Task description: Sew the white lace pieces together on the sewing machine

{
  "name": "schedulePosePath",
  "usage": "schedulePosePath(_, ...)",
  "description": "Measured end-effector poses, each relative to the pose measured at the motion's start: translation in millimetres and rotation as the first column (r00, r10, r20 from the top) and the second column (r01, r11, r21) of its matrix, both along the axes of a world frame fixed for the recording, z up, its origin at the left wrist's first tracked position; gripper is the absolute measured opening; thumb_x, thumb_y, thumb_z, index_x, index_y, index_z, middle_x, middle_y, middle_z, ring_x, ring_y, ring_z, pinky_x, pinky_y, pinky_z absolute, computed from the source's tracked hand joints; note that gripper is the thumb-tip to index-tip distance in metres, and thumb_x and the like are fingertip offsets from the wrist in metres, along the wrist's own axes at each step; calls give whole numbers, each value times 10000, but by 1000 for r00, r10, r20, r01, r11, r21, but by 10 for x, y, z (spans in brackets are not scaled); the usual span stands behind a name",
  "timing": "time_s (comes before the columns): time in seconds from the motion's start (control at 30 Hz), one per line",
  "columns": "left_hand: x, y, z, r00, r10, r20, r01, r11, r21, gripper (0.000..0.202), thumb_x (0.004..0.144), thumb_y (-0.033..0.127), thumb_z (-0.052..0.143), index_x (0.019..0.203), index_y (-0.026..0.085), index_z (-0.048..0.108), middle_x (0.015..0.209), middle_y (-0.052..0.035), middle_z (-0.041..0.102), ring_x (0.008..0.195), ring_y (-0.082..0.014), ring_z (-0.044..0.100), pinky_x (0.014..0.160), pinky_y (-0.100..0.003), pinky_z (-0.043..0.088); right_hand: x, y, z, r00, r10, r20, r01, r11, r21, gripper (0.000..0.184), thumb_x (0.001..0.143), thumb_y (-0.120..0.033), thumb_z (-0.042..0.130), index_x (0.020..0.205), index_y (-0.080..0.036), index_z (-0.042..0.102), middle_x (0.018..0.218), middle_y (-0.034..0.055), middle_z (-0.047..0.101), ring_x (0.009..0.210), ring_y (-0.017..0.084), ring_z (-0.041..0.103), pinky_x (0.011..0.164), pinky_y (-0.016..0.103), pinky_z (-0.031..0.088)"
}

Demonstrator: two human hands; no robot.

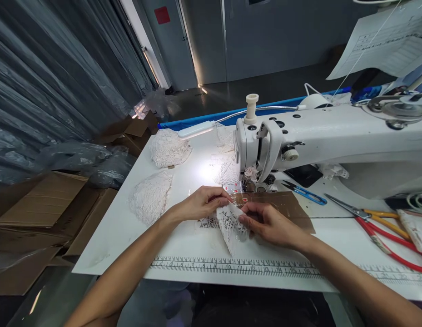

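A piece of white lace (pixel 231 223) hangs between my two hands, just in front of the sewing machine's needle area. My left hand (pixel 206 203) pinches its upper left edge between thumb and fingers. On the other side, my right hand (pixel 265 222) grips the right edge, fingers curled. The lace's lower end tapers to a point above the printed ruler (pixel 238 267) along the table's front. The white sewing machine (pixel 313 141) stands behind and to the right, its presser foot area partly hidden by a guard and a small pink fabric flower (pixel 250 172).
Lace piles (pixel 170 147) lie at the table's left. Blue thread snips (pixel 306 193), red-handled scissors (pixel 381 231) and yellow-handled scissors (pixel 388 220) lie to the right. A lamp (pixel 196 129) reaches over the back. Cardboard boxes (pixel 43 200) stand left of the table.
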State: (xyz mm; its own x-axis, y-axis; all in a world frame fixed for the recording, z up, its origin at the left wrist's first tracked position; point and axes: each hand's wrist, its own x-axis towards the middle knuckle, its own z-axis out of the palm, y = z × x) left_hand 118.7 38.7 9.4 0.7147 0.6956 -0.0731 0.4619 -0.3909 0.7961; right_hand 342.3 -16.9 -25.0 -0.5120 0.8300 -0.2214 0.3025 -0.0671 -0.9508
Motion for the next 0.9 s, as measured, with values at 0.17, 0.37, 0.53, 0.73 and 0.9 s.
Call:
schedulePosePath(0.17, 237, 296, 55, 967, -7, -255, 82, 956, 283, 222, 934, 325, 523, 909, 173, 682, 736, -10, 652, 578, -87, 537, 531, -199, 369, -189, 83, -38, 985, -155, -79, 138, 972, -191, 240, 889, -397, 518, 950, -165, 504, 747, 50, 646, 622, 170, 664, 525, 273, 501)
schedulePosePath(0.37, 417, 487, -214, 927, 189, -324, 65, 770, 635, 291, 801, 434, 696, 905, 166, 654, 779, -29, 633, 617, -141, 550, 477, -219, 344, -67, 124, -46, 855, -290, 429, 140, 927, 347, 317, 828, -436, 593, 985, -169, 528, 677, 66, 648, 621, 226, 631, 531, 320, 432)
schedulePosePath(0.53, 140, 272, -308, 990, 96, -104, 34, 553, 832, 281, 905, 420, 578, 910, 142, 617, 891, -69, 623, 713, -153, 558, 583, -270, 449, 298, 253, -76, 783, -249, 570, -73, 873, 483, 351, 931, -489, 415, 878, -205, 613, 602, 37, 609, 529, 189, 557, 497, 294, 327)
schedulePosePath(0.73, 42, -9, -404, 948, -275, -159, 295, 574, 764, 98, 911, 214, 565, 937, 152, 636, 968, -61, 671, 804, -145, 610, 718, -288, 520, 309, 362, -166, 734, -295, 612, -245, 726, 643, 415, 961, -386, 321, 1197, -244, 632, 865, 86, 684, 616, 197, 585, 499, 294, 315)
schedulePosePath(0.9, 135, -72, -514, 974, -186, -126, 206, 521, 828, 115, 932, 159, 533, 860, 150, 623, 895, -49, 692, 731, -131, 601, 663, -271, 504, 223, 317, -173, 663, -284, 693, -385, 665, 641, 438, 939, -318, 366, 1336, -299, 550, 957, 91, 674, 528, 149, 524, 443, 278, 257)
